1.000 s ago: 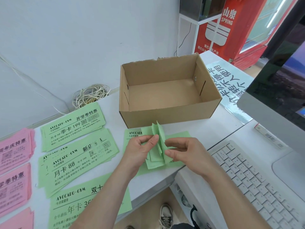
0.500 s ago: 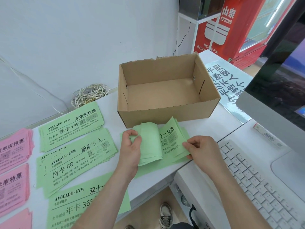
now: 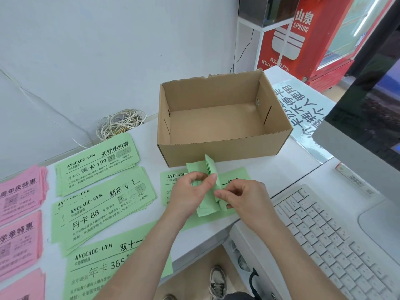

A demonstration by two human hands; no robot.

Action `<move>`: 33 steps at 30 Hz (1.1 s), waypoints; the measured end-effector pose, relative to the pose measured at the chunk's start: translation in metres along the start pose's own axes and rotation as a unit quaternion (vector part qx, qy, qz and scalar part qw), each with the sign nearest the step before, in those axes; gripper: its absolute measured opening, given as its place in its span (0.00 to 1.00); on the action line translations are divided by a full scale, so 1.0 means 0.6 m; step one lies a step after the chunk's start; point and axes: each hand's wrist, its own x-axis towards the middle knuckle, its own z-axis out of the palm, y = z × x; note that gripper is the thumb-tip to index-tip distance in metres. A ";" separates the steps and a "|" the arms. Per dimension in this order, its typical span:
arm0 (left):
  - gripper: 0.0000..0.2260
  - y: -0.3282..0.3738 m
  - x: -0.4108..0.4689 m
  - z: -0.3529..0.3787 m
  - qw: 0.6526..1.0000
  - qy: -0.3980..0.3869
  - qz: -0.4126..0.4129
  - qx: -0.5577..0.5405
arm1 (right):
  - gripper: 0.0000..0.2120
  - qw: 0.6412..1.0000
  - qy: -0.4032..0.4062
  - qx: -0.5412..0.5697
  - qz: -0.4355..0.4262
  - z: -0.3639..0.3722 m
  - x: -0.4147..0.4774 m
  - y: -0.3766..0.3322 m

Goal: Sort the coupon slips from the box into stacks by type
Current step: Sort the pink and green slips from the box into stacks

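both hands meet near the desk's front edge, just in front of the box [image 3: 216, 153]. the left hand [image 3: 190, 191] and the right hand [image 3: 244, 200] each pinch the bundle [image 3: 206, 205] of folded green slips between thumb and fingertips, a narrow grip from either side. the bundle fans upward, and its top fold stands on edge across the box's front wall. its slips cannot be counted, and folds and fingers hide its print. under the hands a flat slip [image 3: 238, 177] lies on the desk [image 3: 292, 167], with only its two ends showing. the box stands open toward the desk's back edge, its brown floor and inner walls in plain view. on the desk's left half lie three green stacks. the top stack [image 3: 95, 163] is nearest the back edge, and the middle stack [image 3: 101, 206] is just below it. the front stack [image 3: 104, 265] is at the front edge, partly covered by the left forearm and cut off at the bottom. along the left edge, three pink stacks [image 3: 19, 193] are cut off by the frame, their small print too blurred to read. to the right a keyboard [image 3: 335, 239] and a monitor [image 3: 357, 126] both run out of the picture.
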 end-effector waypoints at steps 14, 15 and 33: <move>0.03 -0.023 0.004 -0.010 0.998 0.018 -0.032 -0.047 | 0.17 0.998 -0.020 0.044 0.048 -0.021 0.002 0.007; 0.04 -0.027 0.004 -0.012 0.998 0.031 -0.035 -0.051 | 0.16 0.998 0.003 0.016 0.055 -0.028 0.003 0.008; 0.06 -0.021 -0.005 0.001 0.997 0.078 0.013 -0.017 | 0.06 0.989 0.049 -0.019 0.137 -0.061 0.019 0.030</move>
